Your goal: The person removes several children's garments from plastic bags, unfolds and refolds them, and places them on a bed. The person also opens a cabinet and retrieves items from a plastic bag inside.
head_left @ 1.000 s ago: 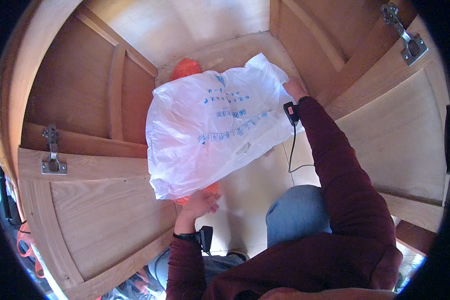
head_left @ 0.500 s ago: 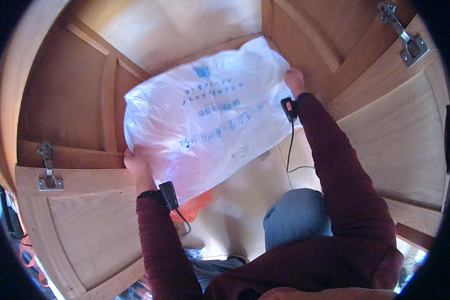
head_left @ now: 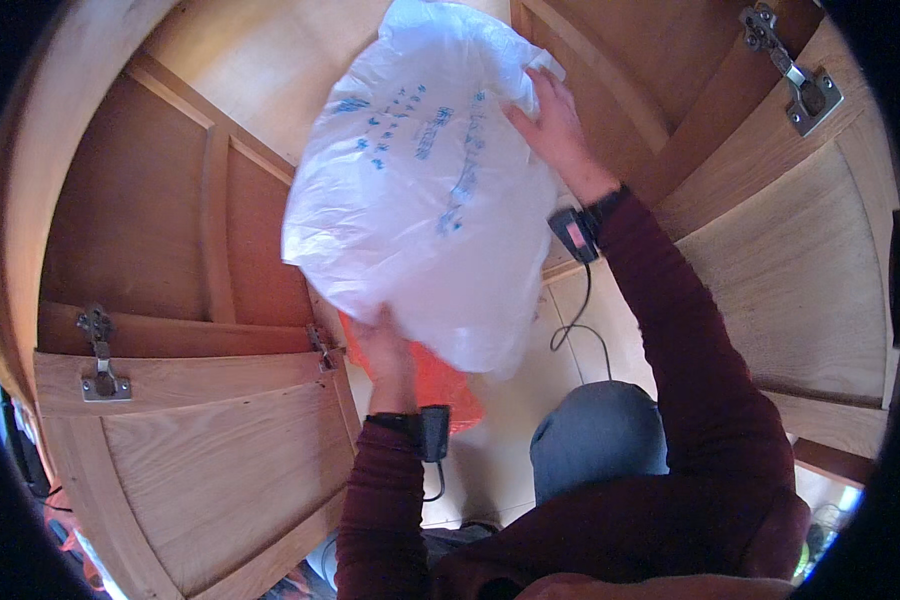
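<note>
A large white plastic bag with blue print spreads in front of me, inside the wooden cabinet opening. My left hand is closed on its near lower edge; its fingertips are partly blurred. At the bag's upper right side lies my right hand, thumb and fingers spread apart against the plastic. Under the bag, beside my left hand, shows a red-orange plastic bag, partly hidden.
Open cabinet doors stand at left and right, with metal hinges jutting out. My bent knee is below the opening. A black cable hangs from the device on my right wrist.
The white bag has turned and moved up, deeper into the cabinet. My left hand has shifted right and slightly down; my right hand has moved up and left, its fingers now spread.
</note>
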Demonstrator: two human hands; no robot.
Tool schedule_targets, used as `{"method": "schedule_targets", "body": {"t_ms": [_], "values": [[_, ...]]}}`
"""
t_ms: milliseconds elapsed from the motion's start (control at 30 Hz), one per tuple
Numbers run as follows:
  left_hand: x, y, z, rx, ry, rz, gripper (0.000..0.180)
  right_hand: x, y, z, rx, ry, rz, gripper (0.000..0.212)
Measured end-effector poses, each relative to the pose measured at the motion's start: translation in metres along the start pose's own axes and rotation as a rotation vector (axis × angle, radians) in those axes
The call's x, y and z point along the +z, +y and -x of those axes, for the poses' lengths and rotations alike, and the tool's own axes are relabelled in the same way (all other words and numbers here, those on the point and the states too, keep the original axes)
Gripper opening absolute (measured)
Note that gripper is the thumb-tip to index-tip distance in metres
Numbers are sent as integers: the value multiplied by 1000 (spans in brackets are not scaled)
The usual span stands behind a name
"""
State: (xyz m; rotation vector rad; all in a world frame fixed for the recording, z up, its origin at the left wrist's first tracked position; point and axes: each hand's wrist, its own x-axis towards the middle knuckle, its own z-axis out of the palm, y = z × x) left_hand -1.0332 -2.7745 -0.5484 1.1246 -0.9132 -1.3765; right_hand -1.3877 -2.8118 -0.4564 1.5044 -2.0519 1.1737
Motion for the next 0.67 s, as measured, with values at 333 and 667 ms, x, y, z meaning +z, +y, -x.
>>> {"method": "schedule_targets", "body": {"t_ms": [333,667], "values": [[29,-45,43,-167,-298,-469,35,37,125,136,1054,-730,-997,29],[33,-97,68,-252,-1027,-863,53,45,94,68,697,-251,95,41]]}}
